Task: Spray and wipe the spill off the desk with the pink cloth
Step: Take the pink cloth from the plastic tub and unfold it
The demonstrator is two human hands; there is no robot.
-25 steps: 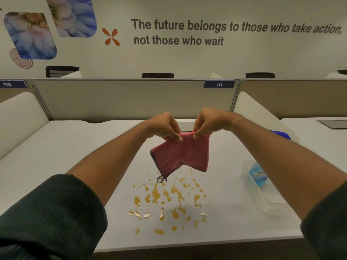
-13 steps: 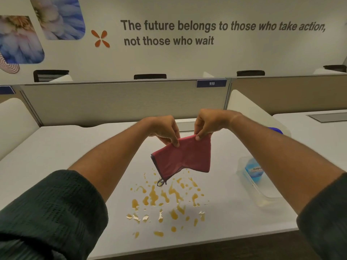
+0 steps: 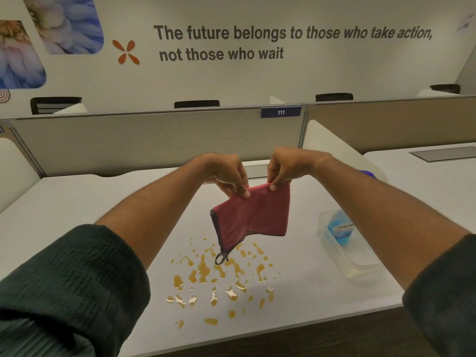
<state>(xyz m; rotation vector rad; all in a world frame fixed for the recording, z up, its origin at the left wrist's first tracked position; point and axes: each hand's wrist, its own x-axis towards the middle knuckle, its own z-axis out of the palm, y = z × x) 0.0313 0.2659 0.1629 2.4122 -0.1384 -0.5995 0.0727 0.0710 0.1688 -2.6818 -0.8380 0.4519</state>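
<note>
As a second ago, left hand (image 3: 226, 173) and right hand (image 3: 283, 167) both pinching pink cloth (image 3: 253, 215) above spill (image 3: 219, 276).

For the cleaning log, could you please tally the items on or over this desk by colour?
Pink: 1, the pink cloth
Amber: 1, the spill
Blue: 1, the bottle
Clear: 1, the plastic tray
Total: 4

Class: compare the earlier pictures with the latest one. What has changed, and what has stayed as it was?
Little has changed. Both hands, left hand and right hand, keep pinching the pink cloth by its top edge above the spill; only the view shifted slightly. The spill remains unwiped on the desk.
</note>
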